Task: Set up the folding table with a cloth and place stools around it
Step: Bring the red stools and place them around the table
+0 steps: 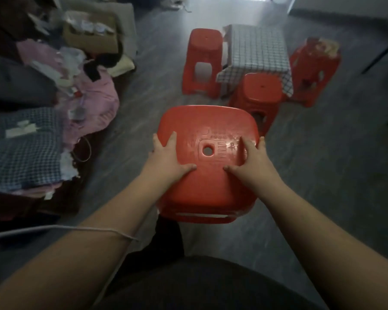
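A: Head camera is looking down, and at the left of the frame a heap of clothes (87,101) is lying on the floor, with a cardboard box (90,34) sitting above it.

B: Moving to the centre, the left hand (166,157) is gripping the left side of a red stool (207,175), thumb lying on the seat, fingers wrapping its edge.

A: And the right hand (249,162) is clamping the opposite side likewise, thumb pointing inward.

B: Upper right, the folding table (225,48) is wearing a checked cloth (258,48). The left stool (203,61), near stool (260,95) and right stool (314,70) are standing just beside it.
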A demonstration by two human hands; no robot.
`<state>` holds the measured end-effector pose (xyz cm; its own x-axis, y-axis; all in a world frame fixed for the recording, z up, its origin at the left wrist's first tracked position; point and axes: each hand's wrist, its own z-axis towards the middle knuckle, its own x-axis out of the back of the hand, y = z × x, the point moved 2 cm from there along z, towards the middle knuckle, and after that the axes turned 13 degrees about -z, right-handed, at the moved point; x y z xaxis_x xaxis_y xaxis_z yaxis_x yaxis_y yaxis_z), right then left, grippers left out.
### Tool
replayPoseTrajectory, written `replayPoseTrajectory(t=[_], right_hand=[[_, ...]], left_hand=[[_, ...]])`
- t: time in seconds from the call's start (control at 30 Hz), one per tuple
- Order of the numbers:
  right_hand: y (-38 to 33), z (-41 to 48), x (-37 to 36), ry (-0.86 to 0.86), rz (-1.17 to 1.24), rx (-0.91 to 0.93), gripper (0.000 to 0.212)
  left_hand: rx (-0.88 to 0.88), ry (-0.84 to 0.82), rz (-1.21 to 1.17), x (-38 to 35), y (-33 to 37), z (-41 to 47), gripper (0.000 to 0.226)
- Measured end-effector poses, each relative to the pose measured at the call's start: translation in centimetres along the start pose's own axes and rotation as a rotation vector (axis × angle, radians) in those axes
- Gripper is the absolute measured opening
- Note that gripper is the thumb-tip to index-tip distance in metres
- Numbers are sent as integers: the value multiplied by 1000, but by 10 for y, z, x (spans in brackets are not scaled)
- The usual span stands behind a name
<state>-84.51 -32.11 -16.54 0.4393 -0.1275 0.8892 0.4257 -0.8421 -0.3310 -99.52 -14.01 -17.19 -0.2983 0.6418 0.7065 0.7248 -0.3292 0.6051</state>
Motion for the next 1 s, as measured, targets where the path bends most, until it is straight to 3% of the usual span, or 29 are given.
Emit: replayPoseTrajectory(t=[0.5,1.0], right_hand=[[-169,265,54,19,-49,-117,99],[-299,564,112,59,11,-29,93]], left_hand=[[-73,-84,-16,136,39,305,114],[-88,-23,82,263,117,609,113]])
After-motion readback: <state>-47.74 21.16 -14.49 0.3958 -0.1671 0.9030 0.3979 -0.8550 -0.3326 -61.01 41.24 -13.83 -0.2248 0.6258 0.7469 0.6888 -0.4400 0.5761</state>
